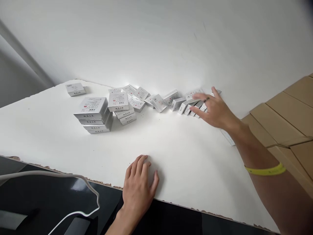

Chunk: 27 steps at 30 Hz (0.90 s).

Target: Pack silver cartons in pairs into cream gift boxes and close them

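My left hand (pixel 137 184) rests on the white table near its front edge, fingers loosely bent and holding nothing. Above the right end of a row of small silver-white printed boxes, my right hand (pixel 217 111) is spread with thumb and fingers apart. It partly hides the boxes under it; whether it touches one I cannot tell. Nearest to it are a box lying on top (pixel 193 95) and several boxes leaning on edge (pixel 182 107). Toward the left stand a neat stack of boxes (pixel 91 109) and a looser stack (pixel 119 101) beside it.
A single box (pixel 74 88) lies at the table's (pixel 117 147) back left. A pale flat piece (pixel 228 137) shows below my right wrist. Brown cardboard (pixel 276 114) is at the right. A white cable (pixel 91 189) loops over a dark surface below the chipped front edge. A white wall stands behind.
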Tool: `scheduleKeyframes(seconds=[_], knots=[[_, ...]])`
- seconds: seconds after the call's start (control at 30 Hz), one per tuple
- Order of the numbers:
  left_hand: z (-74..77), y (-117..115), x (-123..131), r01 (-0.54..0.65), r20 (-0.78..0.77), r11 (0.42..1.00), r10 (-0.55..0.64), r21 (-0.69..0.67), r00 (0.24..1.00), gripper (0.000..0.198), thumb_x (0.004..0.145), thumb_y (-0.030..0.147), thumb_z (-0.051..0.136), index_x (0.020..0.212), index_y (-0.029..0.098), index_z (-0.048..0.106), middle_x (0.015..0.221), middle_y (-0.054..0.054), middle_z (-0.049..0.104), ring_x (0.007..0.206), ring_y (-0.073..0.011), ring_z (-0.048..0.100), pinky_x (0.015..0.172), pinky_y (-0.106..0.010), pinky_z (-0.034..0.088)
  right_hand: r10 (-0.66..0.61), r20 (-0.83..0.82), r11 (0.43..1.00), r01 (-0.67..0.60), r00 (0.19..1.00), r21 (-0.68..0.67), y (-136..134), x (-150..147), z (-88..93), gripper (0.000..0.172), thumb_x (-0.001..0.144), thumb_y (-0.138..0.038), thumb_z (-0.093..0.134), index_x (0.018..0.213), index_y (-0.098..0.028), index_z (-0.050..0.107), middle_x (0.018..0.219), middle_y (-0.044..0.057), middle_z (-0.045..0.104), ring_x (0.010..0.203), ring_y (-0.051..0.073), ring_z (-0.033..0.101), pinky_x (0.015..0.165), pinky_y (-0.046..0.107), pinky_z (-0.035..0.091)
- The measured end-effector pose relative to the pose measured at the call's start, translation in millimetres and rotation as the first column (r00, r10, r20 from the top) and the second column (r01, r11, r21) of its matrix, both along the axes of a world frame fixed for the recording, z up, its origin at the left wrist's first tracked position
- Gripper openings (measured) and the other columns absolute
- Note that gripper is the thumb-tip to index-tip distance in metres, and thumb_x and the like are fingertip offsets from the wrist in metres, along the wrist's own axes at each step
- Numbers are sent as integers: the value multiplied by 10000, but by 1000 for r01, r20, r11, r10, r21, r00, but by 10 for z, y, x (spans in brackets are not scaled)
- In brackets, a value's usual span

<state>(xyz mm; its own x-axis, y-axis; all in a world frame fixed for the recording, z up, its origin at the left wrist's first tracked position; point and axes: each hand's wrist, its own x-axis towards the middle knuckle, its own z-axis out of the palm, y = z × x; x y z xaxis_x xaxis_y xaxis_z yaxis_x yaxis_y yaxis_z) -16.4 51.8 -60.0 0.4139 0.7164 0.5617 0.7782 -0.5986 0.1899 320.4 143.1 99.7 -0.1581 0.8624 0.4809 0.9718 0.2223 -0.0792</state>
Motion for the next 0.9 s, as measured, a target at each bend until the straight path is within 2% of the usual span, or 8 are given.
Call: scheduleKeyframes(seconds=[0.07,0.2,0.3,0.4,0.5,0.67,0.8,0.9], knots=[[6,12,-1,7,-6,1000,-7,17,1000,155,1027,268,519,1092,144,584,1269,-148,674,1247,-340,600,1008,-456,430,-241,-16,970,241,971,20,-309,227,-331,373,1004,-529,464,1106,-214,637,1205,87,684,1181,282,631,1289,544,191],[11,39,-11,22,-23,998,-21,53,1000,183,1031,289,517,1093,134,591,1270,-161,672,1233,-354,609,985,-462,440,-799,-75,599,778,597,-193,-780,806,-917,582,852,-539,645,1284,-154,588,1462,215,482,1439,417,391,1221,592,260],[3,55,-25,33,-29,997,-31,67,999,196,1031,301,514,1092,132,592,1272,-167,670,1224,-359,617,969,-465,446,-891,-59,441,824,451,-356,-983,1108,-1130,731,785,-584,688,1344,-131,563,1362,239,514,1392,464,431,1186,627,288],[-3,66,-35,43,-35,996,-40,76,999,203,1033,305,507,1090,130,593,1265,-171,671,1213,-362,622,961,-467,449,-917,-49,371,804,395,-464,-1092,1196,-1133,715,817,-550,643,1399,-152,528,1323,225,519,1298,419,532,1124,562,393],[-4,73,-31,38,-41,996,-35,82,999,199,1032,298,502,1092,131,593,1266,-172,671,1213,-364,621,964,-471,447,-897,-64,403,748,438,-528,-1140,1028,-984,655,830,-468,637,1399,-163,523,1352,221,489,1051,320,662,940,449,533],[-10,76,-15,29,-48,997,-25,71,999,192,1036,305,501,1085,142,590,1268,-164,672,1220,-359,615,971,-470,441,-635,-163,670,433,755,-603,-1021,245,-625,449,841,-463,662,1266,-325,629,1412,58,506,1016,205,677,901,311,559],[-23,72,-18,27,-46,997,-24,76,999,168,1033,287,505,1085,147,584,1269,-160,671,1226,-350,611,976,-463,439,-407,-236,785,206,883,-584,-449,-314,-265,494,800,-427,725,1269,-309,623,1353,54,570,1126,261,654,931,362,582],[-25,58,-20,25,-41,997,-22,71,999,148,1032,273,504,1092,159,576,1273,-151,671,1243,-341,604,986,-455,439,-348,-277,871,199,896,-448,207,-549,24,807,859,-444,686,1544,-226,320,1546,171,368,1366,341,508,1108,511,497]])
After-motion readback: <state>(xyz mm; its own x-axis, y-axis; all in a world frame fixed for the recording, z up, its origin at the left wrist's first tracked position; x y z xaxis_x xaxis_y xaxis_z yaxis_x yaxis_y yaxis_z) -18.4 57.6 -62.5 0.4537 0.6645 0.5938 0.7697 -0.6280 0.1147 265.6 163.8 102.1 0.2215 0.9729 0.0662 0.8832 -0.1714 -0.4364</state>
